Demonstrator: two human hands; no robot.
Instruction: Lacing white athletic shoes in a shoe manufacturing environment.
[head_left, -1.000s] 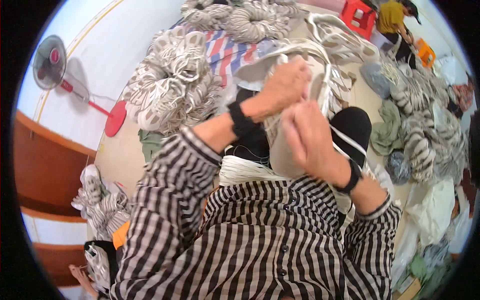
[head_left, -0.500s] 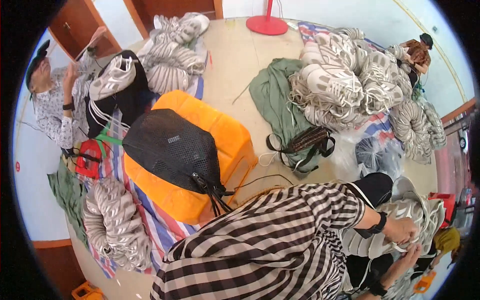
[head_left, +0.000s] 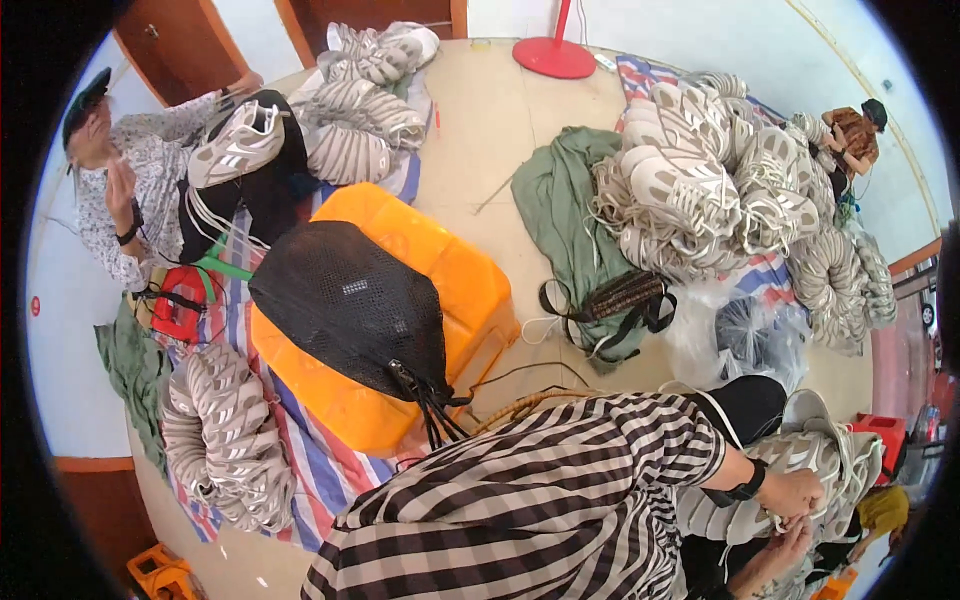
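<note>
Biggest: heap of grey-white shoes (head_left: 690,185) ahead, untouched. Then the shoe bundle (head_left: 812,458), on the person's lap at lower right; that's the workpiece. Left hand (head_left: 792,494) bunched closed against it, grip contents too small to read. Right hand (head_left: 782,552) just beside, fingers curled; can't tell if it's holding anything. My read: fine two-handed fingertip work, probably lacing or tying. Next move calls for a firm pinch, bundle steady.
</note>
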